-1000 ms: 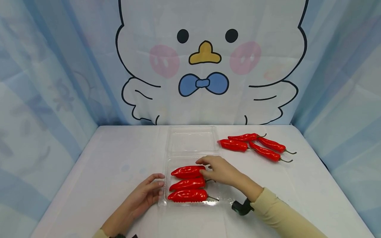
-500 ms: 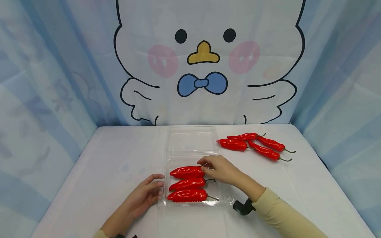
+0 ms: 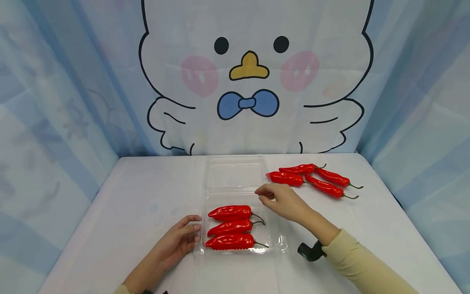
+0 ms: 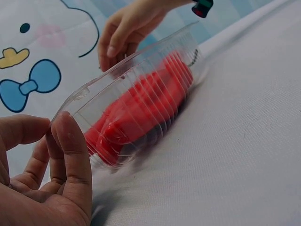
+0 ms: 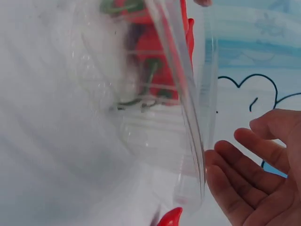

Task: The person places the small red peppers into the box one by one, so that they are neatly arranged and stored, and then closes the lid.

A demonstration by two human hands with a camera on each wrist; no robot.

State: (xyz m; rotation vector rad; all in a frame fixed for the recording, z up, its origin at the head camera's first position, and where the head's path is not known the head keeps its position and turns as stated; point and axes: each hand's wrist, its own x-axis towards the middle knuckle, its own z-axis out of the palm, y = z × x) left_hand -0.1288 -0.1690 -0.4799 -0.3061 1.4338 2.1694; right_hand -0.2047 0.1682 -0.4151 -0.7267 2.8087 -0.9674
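A clear plastic clamshell box lies unfolded on the table, its lid flat at the back. Three red chili peppers sit side by side in the base: a back one, a middle one and a front one, stems to the right. My left hand is at the box's left side; in the left wrist view its thumb and a finger pinch the rim. Above the base's back right corner, my right hand hovers with loosely bent fingers and nothing in them.
Several more red chili peppers lie in a loose group at the back right of the white table. Behind stands a curtain with a cartoon figure. A black wrist camera hangs under my right forearm.
My right hand has let go of the back pepper and moved up and to the right, baring its stem. My left hand stays at the box's left side.
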